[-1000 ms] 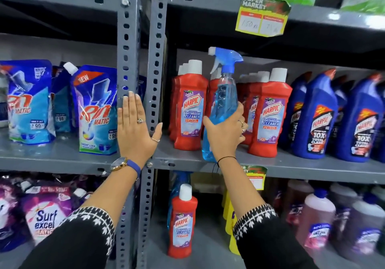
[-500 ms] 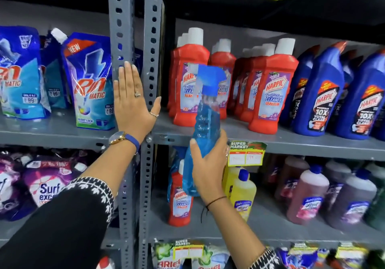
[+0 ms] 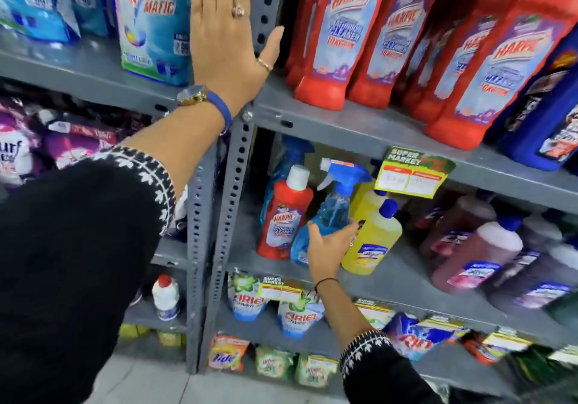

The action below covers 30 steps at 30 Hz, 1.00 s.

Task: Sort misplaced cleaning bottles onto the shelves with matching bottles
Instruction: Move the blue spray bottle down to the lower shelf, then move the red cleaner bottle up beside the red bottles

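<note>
My right hand (image 3: 328, 245) grips the lower body of a blue spray bottle (image 3: 333, 213) that stands tilted on the lower shelf (image 3: 403, 281). To its left stands a lone red Harpic bottle (image 3: 286, 219), with another blue spray bottle (image 3: 289, 156) behind it. A yellow bottle (image 3: 373, 236) stands right of my hand. My left hand (image 3: 226, 38) lies flat and open against the grey shelf upright (image 3: 233, 166). A row of red Harpic bottles (image 3: 337, 31) fills the shelf above.
Blue Harpic bottles (image 3: 544, 113) stand at the upper right. Pink and dark bottles (image 3: 481, 253) crowd the lower shelf's right side. Detergent pouches (image 3: 150, 19) fill the left bay, and Ariel pouches (image 3: 297, 313) sit one shelf below. A price tag (image 3: 413, 175) hangs from the shelf edge.
My right hand carried the blue spray bottle down from among the red Harpic bottles to the shelf below. The view tilted downward. My left hand stayed on the upright.
</note>
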Each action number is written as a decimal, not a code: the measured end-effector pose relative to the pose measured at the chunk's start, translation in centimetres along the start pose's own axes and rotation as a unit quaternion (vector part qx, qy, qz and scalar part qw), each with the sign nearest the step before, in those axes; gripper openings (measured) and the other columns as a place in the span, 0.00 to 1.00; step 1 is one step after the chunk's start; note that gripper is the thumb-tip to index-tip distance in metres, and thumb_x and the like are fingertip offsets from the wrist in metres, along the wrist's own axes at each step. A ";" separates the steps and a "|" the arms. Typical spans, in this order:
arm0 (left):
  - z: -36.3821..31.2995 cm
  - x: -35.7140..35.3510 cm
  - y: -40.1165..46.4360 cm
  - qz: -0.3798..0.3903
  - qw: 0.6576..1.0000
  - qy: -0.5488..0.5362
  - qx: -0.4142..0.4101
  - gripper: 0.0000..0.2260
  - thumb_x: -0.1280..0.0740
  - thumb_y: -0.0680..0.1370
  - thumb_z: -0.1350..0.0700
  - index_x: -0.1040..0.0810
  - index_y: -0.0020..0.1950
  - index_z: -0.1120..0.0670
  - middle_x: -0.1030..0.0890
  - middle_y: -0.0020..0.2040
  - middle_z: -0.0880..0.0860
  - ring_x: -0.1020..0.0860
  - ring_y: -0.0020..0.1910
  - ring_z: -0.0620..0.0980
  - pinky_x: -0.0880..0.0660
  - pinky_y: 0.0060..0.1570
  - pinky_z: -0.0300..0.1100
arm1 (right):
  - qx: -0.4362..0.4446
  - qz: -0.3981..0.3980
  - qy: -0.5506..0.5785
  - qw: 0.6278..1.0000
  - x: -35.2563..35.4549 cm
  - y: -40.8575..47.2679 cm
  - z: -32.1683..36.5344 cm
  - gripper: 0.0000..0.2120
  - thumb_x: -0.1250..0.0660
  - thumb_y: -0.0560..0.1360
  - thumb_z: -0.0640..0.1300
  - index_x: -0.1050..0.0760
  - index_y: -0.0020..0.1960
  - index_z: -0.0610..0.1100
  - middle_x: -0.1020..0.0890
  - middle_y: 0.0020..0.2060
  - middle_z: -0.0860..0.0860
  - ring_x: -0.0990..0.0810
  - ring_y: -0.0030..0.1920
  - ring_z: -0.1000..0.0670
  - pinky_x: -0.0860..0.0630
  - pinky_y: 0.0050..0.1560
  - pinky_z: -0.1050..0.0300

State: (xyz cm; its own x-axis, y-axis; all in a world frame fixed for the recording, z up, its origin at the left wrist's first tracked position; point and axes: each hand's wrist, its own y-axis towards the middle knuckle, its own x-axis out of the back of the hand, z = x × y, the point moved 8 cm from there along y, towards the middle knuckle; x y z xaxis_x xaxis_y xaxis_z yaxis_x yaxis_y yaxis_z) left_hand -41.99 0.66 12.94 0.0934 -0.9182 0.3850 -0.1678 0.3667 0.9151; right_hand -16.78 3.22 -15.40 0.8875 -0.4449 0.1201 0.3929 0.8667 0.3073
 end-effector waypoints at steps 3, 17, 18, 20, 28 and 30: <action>0.5 -0.7 0.0 0.021 1.000 0.007 0.015 0.35 0.58 0.79 0.36 0.51 0.77 0.61 0.49 0.76 0.62 0.51 0.75 0.61 0.59 0.73 0.48 | -0.011 -0.008 -0.025 1.000 -0.3 1.4 -2.0 0.31 0.26 0.67 0.32 0.39 0.64 0.31 0.33 0.53 0.45 0.35 0.55 0.50 0.40 0.51 0.73; 0.3 -0.1 0.0 -0.064 0.998 0.023 0.011 0.33 0.49 0.80 0.37 0.36 0.72 0.63 0.32 0.70 0.63 0.35 0.70 0.62 0.45 0.71 0.49 | -0.024 -0.030 -0.067 0.997 -0.7 3.7 -5.9 0.40 0.22 0.64 0.43 0.39 0.68 0.37 0.30 0.63 0.40 0.31 0.66 0.42 0.33 0.68 0.45; 0.4 -0.4 0.0 -0.027 0.999 0.021 0.016 0.34 0.52 0.80 0.37 0.42 0.75 0.63 0.38 0.73 0.63 0.41 0.73 0.62 0.51 0.72 0.48 | -0.019 -0.056 -0.066 0.996 -0.2 3.1 -5.6 0.41 0.22 0.64 0.43 0.40 0.70 0.37 0.31 0.65 0.40 0.33 0.68 0.42 0.34 0.69 0.44; 0.4 -0.3 0.0 0.001 1.000 0.024 0.019 0.35 0.56 0.80 0.37 0.49 0.76 0.62 0.46 0.76 0.62 0.49 0.75 0.61 0.58 0.73 0.47 | 0.017 -0.100 -0.051 0.994 0.1 1.2 -4.6 0.38 0.23 0.66 0.39 0.39 0.70 0.38 0.31 0.65 0.41 0.34 0.67 0.44 0.33 0.67 0.44; 0.2 -0.4 0.0 0.029 0.999 0.026 0.011 0.35 0.58 0.80 0.37 0.52 0.77 0.61 0.50 0.77 0.61 0.52 0.76 0.60 0.62 0.72 0.45 | -0.075 0.044 -0.013 0.996 -7.9 -2.5 -3.0 0.48 0.18 0.59 0.46 0.40 0.70 0.38 0.29 0.63 0.40 0.29 0.63 0.42 0.29 0.63 0.47; 0.1 -0.4 0.0 0.027 0.999 0.028 0.006 0.34 0.58 0.80 0.38 0.52 0.77 0.62 0.49 0.77 0.61 0.52 0.76 0.59 0.62 0.72 0.45 | -0.096 0.056 -0.035 0.993 -8.8 -2.5 -3.5 0.48 0.17 0.57 0.45 0.40 0.69 0.39 0.28 0.60 0.39 0.28 0.61 0.41 0.28 0.60 0.47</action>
State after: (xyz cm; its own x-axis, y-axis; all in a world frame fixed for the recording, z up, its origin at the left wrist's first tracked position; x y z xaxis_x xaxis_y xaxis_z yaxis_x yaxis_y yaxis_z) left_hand -42.14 0.97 12.74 0.1396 -0.8873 0.4396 -0.1851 0.4127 0.8918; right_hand -24.78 5.77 -20.52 0.9123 -0.3513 0.2105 0.3366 0.9360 0.1035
